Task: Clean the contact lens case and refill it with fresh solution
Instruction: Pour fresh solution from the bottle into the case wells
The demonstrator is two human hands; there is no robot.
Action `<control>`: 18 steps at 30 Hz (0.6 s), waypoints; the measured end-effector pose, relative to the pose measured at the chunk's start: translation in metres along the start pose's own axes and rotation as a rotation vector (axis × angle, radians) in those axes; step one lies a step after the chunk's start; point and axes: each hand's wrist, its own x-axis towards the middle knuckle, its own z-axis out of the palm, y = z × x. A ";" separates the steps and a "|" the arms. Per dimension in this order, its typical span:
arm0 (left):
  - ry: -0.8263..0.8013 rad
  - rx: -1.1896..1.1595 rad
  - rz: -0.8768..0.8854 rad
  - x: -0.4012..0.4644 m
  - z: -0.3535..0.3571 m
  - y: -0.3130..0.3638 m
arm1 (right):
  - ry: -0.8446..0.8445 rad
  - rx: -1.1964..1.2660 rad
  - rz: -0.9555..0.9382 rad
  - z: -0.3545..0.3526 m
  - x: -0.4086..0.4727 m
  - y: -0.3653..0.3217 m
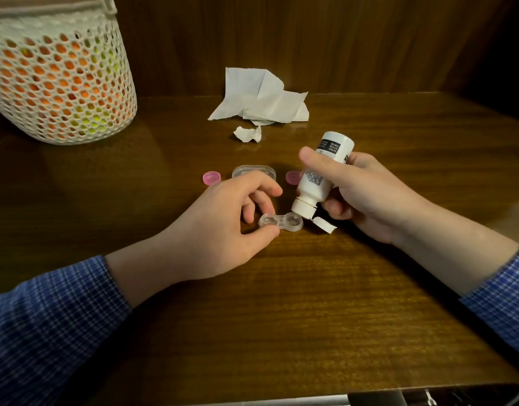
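A clear two-well contact lens case point(281, 223) lies on the wooden table point(281, 317). My left hand point(223, 227) pinches its left well between thumb and fingers. My right hand point(366, 194) grips a white solution bottle point(322, 174), tipped nozzle-down, its tip right over the case's right well. The bottle's flip cap point(324, 224) hangs open beside the nozzle. Two pink lids lie behind my hands, one point(211, 177) at the left and one point(293, 176) partly hidden behind the bottle. A clear oval holder point(254, 171) lies between them.
A crumpled white tissue point(261, 98) and a small torn scrap point(248, 133) lie at the back by the wooden wall. A white mesh basket point(62, 80) with orange and green fruit stands at the far left.
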 end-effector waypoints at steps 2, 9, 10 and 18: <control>-0.001 0.004 -0.001 0.000 0.000 0.000 | -0.006 -0.006 -0.003 0.000 0.000 0.000; -0.004 0.004 0.001 0.000 0.000 0.001 | -0.011 -0.022 -0.022 0.000 -0.001 0.000; -0.002 0.002 0.003 0.000 0.000 0.001 | -0.012 -0.021 -0.022 0.000 -0.001 0.000; -0.003 -0.010 0.006 0.001 0.000 0.000 | -0.009 -0.010 -0.021 -0.001 -0.001 0.000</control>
